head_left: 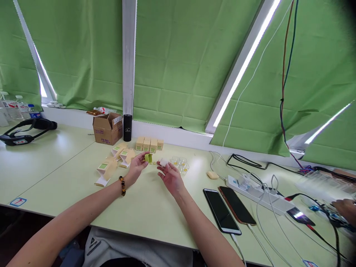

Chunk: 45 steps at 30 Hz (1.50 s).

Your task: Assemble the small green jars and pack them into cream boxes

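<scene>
My left hand (137, 165) holds a small green cup-like piece (148, 158) between its fingertips, with its round opening facing right. Across from it, my right hand (170, 175) pinches a small white piece (164, 162), whose exact kind I cannot make out. Tiny yellow-green bits (153, 162) show between the two hands. Just beyond my right hand sits a clear plastic tray (184, 166) with round cups and yellow spots in it. Several opened cream cartons (107, 168) lie left of my left hand.
Closed small boxes (147, 144) stand in a row near the wall, beside a black tumbler (127, 128) and a cardboard box (107, 129). Two phones (222, 211), a power strip (258, 193) and loose cables occupy the right side. Another person's hand (345, 208) shows at the right edge.
</scene>
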{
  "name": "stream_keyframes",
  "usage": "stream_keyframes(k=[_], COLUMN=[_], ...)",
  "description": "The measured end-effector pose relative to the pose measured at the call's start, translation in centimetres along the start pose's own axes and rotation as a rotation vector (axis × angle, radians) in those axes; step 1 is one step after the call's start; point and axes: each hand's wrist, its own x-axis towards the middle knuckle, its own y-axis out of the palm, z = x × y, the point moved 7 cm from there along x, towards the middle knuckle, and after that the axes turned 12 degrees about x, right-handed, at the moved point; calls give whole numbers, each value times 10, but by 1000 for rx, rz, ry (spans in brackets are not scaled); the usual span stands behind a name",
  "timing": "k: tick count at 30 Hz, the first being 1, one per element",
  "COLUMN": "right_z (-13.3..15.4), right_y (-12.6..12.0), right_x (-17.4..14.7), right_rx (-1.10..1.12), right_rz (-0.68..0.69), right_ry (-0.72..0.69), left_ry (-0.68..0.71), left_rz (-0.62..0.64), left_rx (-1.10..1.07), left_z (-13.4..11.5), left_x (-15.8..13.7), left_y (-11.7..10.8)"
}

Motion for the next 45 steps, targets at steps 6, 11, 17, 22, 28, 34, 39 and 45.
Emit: stream_keyframes(k=[6,11,17,22,28,34,39,45], right_z=[1,5,13,13,11,6,6,7], right_y=[2,0,8,1,-7,-6,-4,-2], right_x=[-3,-4,-8,-10,-6,-4,-6,-6], right_rx=[-38,-65,-116,-180,-277,-260,-248,-280], right_rz=[30,42,83,-64,-158,-155,-163,-155], right_ry=[0,-51,-152,-216,-252,-203,-197,-199], left_ry=[-10,-2,-43,-23,-5,19,69,130], left_rz=[-12,-45,77,91,89,106,99,94], left_rx=[8,-36,-84,-101,43,105,267,361], left_z=[-8,1,12,8,-3,-6,-8,-8], left_x=[13,10,-4,-9,-16,-19,-20,-23], left_y=[12,12,15,21,26,30,29,31])
